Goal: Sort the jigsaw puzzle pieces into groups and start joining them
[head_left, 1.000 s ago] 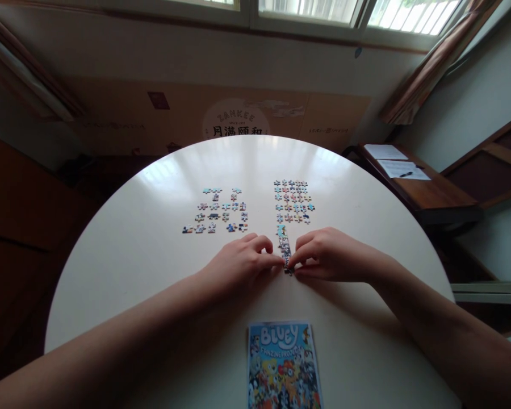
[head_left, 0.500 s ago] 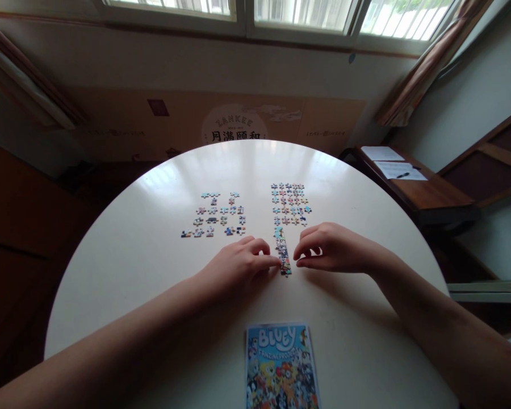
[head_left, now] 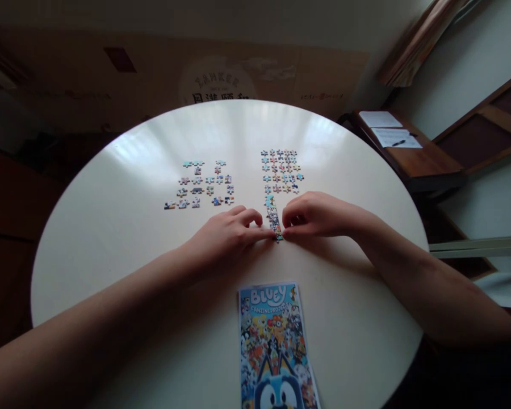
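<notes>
A narrow strip of joined jigsaw pieces [head_left: 272, 215] runs toward me on the white round table. My left hand [head_left: 234, 230] lies on its left side, the thumb stretched out to the strip's lower left edge and the index finger bent apart from it. On the other side, my right hand [head_left: 313, 215] has its curled fingertips at the strip's lower right edge, with a small gap between thumb and index finger. Neither hand lifts a piece. Beyond the strip, loose puzzle pieces [head_left: 282, 168] lie in rows. A second group of loose pieces [head_left: 196, 191] is spread to the left.
A Bluey picture sheet [head_left: 275, 341] lies on the near part of the white table [head_left: 89, 244]. To the right stands a brown wooden side table [head_left: 434, 162] with papers [head_left: 396, 137] and a pen on it. A printed cardboard panel [head_left: 153, 74] leans behind the table.
My view has tipped downward, so more of the picture sheet shows and the windows are gone. My right hand has come closer to the strip; the left thumb stays against it.
</notes>
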A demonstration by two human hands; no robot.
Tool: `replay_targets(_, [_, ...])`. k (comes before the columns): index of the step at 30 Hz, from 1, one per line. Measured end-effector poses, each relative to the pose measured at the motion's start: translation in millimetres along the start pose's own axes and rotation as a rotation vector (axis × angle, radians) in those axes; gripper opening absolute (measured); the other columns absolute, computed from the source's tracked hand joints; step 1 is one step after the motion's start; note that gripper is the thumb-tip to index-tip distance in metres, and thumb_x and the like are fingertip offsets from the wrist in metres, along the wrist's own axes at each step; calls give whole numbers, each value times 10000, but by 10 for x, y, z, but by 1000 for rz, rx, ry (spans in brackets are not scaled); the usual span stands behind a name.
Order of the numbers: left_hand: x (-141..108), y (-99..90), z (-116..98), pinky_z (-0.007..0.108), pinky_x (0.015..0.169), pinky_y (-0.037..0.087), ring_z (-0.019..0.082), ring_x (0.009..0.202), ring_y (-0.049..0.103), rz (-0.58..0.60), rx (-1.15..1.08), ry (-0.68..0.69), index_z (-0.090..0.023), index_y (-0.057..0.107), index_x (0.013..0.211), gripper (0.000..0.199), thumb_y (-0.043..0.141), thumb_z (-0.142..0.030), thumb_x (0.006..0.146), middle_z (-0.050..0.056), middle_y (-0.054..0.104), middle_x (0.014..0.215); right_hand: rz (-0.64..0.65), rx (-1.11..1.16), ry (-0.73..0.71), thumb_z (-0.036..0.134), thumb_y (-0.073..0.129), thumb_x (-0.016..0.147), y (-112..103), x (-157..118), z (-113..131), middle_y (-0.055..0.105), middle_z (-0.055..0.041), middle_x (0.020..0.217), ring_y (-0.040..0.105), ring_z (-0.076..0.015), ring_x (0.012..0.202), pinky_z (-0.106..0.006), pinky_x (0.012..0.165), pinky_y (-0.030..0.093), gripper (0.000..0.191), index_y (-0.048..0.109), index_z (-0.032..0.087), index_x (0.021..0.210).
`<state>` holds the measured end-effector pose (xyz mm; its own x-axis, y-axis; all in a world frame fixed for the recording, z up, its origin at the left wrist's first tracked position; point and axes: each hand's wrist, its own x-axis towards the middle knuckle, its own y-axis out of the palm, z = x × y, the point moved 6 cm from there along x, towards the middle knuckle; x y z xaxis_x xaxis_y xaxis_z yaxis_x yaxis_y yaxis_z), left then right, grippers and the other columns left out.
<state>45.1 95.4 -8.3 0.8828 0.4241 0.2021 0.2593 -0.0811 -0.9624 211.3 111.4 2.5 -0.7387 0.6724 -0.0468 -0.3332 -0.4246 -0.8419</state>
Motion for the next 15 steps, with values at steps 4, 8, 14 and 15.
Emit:
replay_targets(4, [18,-16,-51,314,770,483,203,895,580,-9,54,17,-336,708,1239,365,515,-167,980,68,669,1098,1,-5,-5,337,664,905,0,-7,-16,645,3,701,525,-110,631,-259,590,313,191,710,182,803])
replay_targets(8, [19,-39,-113,316,763,493,204,882,588,7,149,31,-311,703,1257,360,484,-190,998,82,676,1112,-5,-51,6,363,611,950,-4,-9,-18,624,-3,679,493,-107,615,-265,587,298,276,682,167,769])
replay_targets(14, [9,-139,-150,344,761,516,224,917,625,-52,189,41,-255,693,1251,384,445,-138,981,91,691,1125,-16,-45,-8,339,581,957,-1,-7,-32,577,7,649,454,-101,598,-268,586,287,300,615,168,713])
replay_targets(15, [7,-176,-141,347,769,519,226,931,631,-72,191,30,-241,693,1241,377,452,-130,973,91,696,1125,-33,-45,-16,338,580,955,-9,-8,-29,543,17,625,433,-97,584,-268,579,282,321,578,171,680])
